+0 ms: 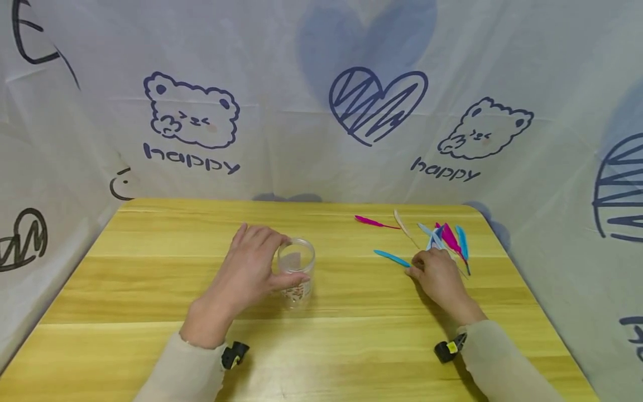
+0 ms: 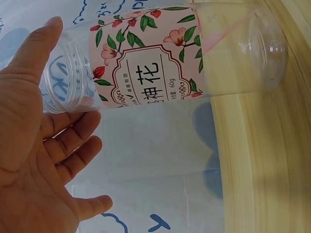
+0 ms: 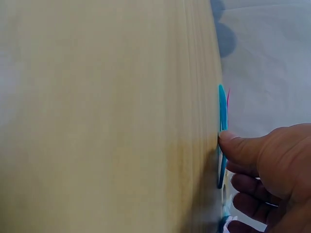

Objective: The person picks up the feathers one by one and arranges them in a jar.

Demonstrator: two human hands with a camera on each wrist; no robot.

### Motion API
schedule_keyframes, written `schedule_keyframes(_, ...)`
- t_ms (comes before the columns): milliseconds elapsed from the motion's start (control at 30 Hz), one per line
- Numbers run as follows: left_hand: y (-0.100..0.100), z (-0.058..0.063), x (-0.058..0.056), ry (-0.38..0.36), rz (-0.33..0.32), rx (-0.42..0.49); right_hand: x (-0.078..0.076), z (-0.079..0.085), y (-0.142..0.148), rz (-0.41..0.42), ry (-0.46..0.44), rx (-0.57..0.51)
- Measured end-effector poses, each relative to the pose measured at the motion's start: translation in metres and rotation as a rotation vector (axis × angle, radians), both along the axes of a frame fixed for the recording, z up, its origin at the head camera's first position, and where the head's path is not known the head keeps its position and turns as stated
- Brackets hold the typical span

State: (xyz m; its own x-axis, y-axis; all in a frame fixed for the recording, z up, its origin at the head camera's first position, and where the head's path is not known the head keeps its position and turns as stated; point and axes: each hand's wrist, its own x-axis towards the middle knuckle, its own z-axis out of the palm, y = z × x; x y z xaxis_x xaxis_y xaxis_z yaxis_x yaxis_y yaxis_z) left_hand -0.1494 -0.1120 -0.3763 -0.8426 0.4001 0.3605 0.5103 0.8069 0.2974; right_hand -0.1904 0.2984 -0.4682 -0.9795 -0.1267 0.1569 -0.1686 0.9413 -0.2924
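My left hand (image 1: 246, 265) holds a clear plastic jar (image 1: 296, 257) near its open rim, thumb on one side and fingers on the other. The jar stands upright at the table's middle. In the left wrist view, its pink label (image 2: 146, 58) bears flowers, leaves and Chinese characters, and a faint pink streak shows through the wall below it. On the right, my right hand (image 1: 442, 279) pinches a blue feather (image 1: 390, 257) low at the table. Thumb and index finger meet over the feather (image 3: 223, 107) in the right wrist view, while the other fingers curl loosely.
Just beyond my right hand lie several feathers, among them magenta (image 1: 450, 239), bright blue (image 1: 462, 242) and pale blue ones. Farther left are another magenta feather (image 1: 370, 221) and a cream feather (image 1: 398, 219). A printed cloth (image 1: 281, 111) hangs behind the wooden table (image 1: 150, 268).
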Motion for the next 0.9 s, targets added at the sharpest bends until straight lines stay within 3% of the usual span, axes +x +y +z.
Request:
schedule_keyframes(300, -0.0010, 0.0002, 0.0016, -0.003, -0.002, 0.003, -0.0043, -0.0022, -0.0022, -0.045, -0.089, -0.007)
schedule_keyframes(900, -0.0016, 0.0007, -0.0002, 0.005, -0.010, 0.003, -0.0050, -0.0001, -0.0049, 0.007, -0.112, 0.014)
